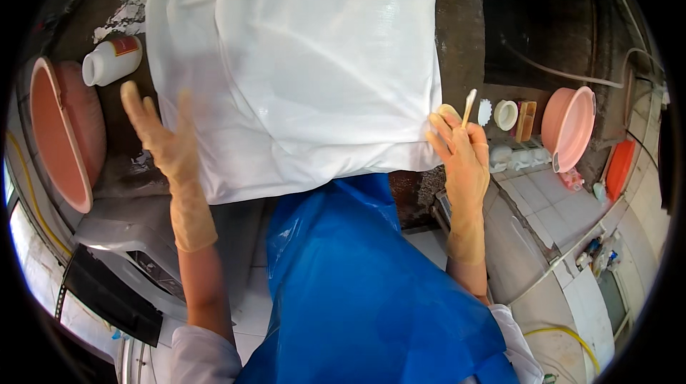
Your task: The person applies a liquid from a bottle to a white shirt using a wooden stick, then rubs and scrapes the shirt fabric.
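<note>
A wet white cloth garment (321, 73) lies spread over the dark work surface before me, its near edge hanging over the front. My left hand (169, 140), in a pale rubber glove, is raised with spread fingers near the garment's left side, slightly blurred and holding nothing. In my gloved right hand (462, 153) a thin stick with a white tip (469, 102), like a cotton swab, points up between the fingers. That hand is at the garment's near right corner; whether its fingertips pinch the cloth is unclear. Above my left hand a white plastic bottle (112, 60) lies on its side.
A pink basin (80, 132) stands tilted at far left, another pink basin (568, 126) at right. Between the garment and the right basin sit a small white cup (505, 115) and a brown block (526, 121). A grey machine (128, 234) is at lower left; a hose (568, 77) runs upper right.
</note>
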Tool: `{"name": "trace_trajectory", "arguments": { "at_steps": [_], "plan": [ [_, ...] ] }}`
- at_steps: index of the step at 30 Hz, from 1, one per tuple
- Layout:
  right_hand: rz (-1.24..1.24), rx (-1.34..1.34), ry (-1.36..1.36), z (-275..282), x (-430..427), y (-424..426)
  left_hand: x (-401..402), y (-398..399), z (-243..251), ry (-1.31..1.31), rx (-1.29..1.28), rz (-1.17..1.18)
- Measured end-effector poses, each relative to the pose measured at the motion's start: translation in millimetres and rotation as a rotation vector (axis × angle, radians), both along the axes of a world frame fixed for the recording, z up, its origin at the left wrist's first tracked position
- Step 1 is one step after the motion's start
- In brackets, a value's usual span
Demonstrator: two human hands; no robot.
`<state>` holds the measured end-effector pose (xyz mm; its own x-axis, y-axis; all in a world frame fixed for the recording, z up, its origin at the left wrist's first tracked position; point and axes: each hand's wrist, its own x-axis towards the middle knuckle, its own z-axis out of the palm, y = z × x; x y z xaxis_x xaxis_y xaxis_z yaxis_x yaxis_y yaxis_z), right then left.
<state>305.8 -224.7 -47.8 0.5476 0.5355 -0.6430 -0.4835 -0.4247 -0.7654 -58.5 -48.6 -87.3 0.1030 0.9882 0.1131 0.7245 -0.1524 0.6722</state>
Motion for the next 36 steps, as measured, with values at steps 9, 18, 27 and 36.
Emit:
{"name": "trace_trajectory", "arguments": {
  "at_steps": [9,18,27,36],
  "plan": [
    [0.112,-0.013,-0.139,5,0,-6,-58,86,-18,-0.477,0.055,0.458],
    [0.105,0.094,0.005,-11,-10,0,-56,118,-29,-0.506,0.114,0.405],
    [0.226,-0.031,-0.077,6,6,14,-32,110,7,-0.472,0.180,0.168],
    [0.447,0.113,-0.304,71,6,65,71,25,29,-0.420,0.047,-0.195]
  ]
}}
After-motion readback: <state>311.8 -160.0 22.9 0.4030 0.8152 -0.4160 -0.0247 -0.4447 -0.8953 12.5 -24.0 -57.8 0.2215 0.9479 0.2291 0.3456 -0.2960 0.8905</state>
